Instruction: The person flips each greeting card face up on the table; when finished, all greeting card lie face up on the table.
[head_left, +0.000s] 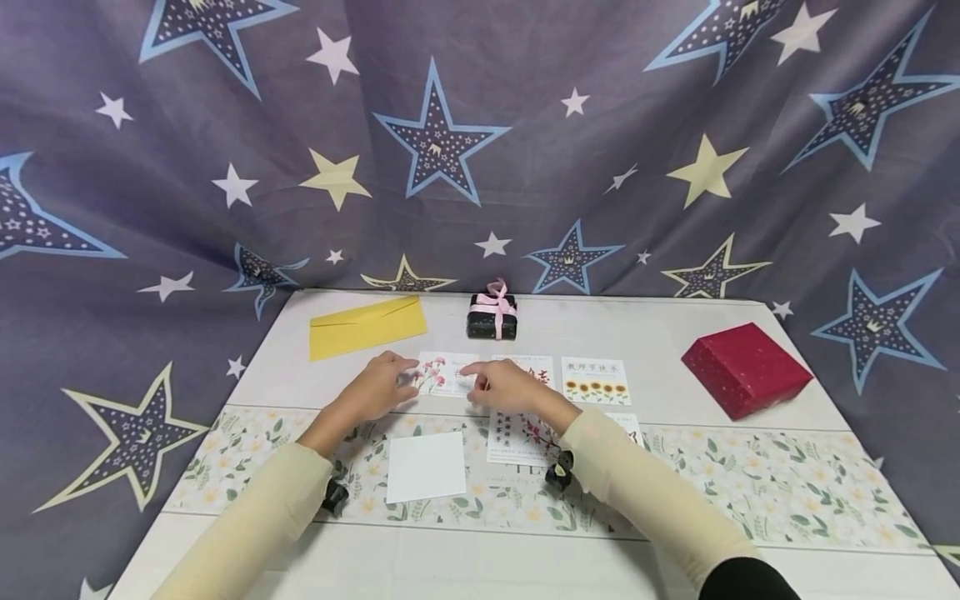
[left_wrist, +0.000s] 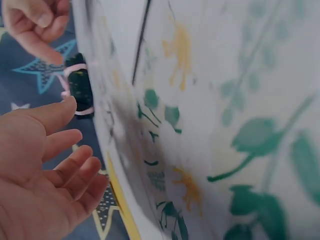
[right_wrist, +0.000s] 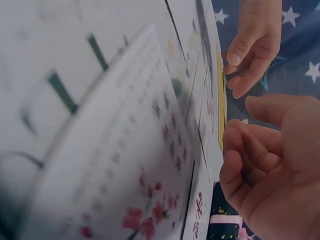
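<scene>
A small card with pink flowers (head_left: 444,375) lies flat on the white table (head_left: 660,333). My left hand (head_left: 401,375) hovers at the card's left edge with fingers straight and relaxed (left_wrist: 60,150), holding nothing. My right hand (head_left: 480,379) is at the card's right edge. Its index finger reaches toward the card and the other fingers curl loosely (right_wrist: 250,150). It grips nothing. I cannot tell whether either hand touches the card. The right hand partly hides a card with red writing (head_left: 536,367).
A yellow envelope (head_left: 367,327) and a black gift box with a pink ribbon (head_left: 492,315) lie behind the hands. A sunflower card (head_left: 596,380) and a red box (head_left: 746,369) are to the right. A blank white card (head_left: 426,465) and a blossom card (head_left: 513,437) lie on the floral runner.
</scene>
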